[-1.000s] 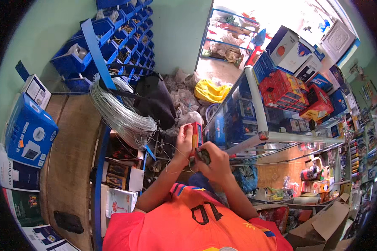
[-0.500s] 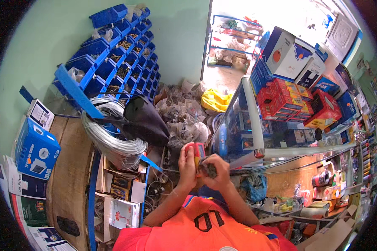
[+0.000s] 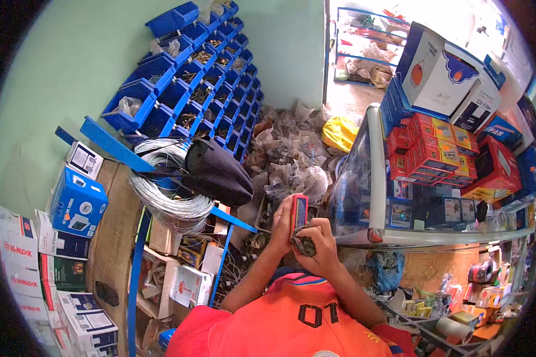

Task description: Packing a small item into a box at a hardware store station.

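Note:
Low in the middle of the view, my left hand [image 3: 281, 229] is closed round a small red box [image 3: 298, 219] with a dark blue panel, held upright. My right hand [image 3: 319, 253] grips a dark greyish crumpled object [image 3: 305, 241], perhaps a rag, against the lower part of that box. Just left of my hands, a coil of silvery wire [image 3: 161, 208] and a black bag [image 3: 217, 177] sit by a blue metal strip [image 3: 232, 219]. Behind my hands lies a heap of crumpled plastic bags [image 3: 295, 175].
Blue parts bins [image 3: 173, 95] climb the back-left wall. A glass display case [image 3: 375, 236] stacked with red boxes [image 3: 426, 149] stands at my right. A wooden bench [image 3: 107, 268] with cartons [image 3: 74, 205] is at left. A yellow bag [image 3: 339, 131] lies near the doorway.
My view has swung leftward, shifting the room rightward in the picture. Both hands still hold their things; the right has turned over the greyish object at the box's lower part.

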Demonstrator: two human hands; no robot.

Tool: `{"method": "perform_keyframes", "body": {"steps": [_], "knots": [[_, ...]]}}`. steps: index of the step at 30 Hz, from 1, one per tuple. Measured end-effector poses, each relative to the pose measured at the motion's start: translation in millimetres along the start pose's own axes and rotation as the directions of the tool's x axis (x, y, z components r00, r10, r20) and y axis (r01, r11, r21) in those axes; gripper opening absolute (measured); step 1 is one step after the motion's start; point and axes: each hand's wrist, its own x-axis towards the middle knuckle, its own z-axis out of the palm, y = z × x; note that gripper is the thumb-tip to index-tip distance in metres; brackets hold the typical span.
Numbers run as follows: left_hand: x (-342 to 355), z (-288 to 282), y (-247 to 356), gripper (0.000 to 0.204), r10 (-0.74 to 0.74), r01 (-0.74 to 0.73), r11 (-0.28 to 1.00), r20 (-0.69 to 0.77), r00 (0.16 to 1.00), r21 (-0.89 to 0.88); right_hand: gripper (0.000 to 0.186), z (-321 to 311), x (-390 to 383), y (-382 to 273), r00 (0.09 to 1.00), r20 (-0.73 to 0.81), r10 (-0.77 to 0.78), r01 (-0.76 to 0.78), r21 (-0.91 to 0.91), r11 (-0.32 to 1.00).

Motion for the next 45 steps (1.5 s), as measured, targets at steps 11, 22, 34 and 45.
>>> {"method": "perform_keyframes", "body": {"steps": [11,22,34,45], "knots": [[-21,31,-52,0.036,0.290,-0.290,0.953,-0.016,0.957,-0.090,0.035,-10,11,26,0.978,-0.182,-0.098,0.069,-0.159,0.985],[-11,43,-60,0.036,0.266,-0.268,0.955,-0.030,0.963,-0.130,0.039,-49,40,27,0.994,-0.107,-0.017,0.008,-0.085,0.996],[-12,20,-79,0.034,0.281,-0.276,0.953,-0.020,0.960,0.129,0.044,-50,30,33,0.988,-0.150,0.032,-0.048,-0.099,0.994],[-9,-34,-49,0.038,0.339,-0.340,0.940,-0.195,0.920,0.029,0.035,3,22,1,0.997,0.027,-0.079,0.079,-0.032,0.996]]}}
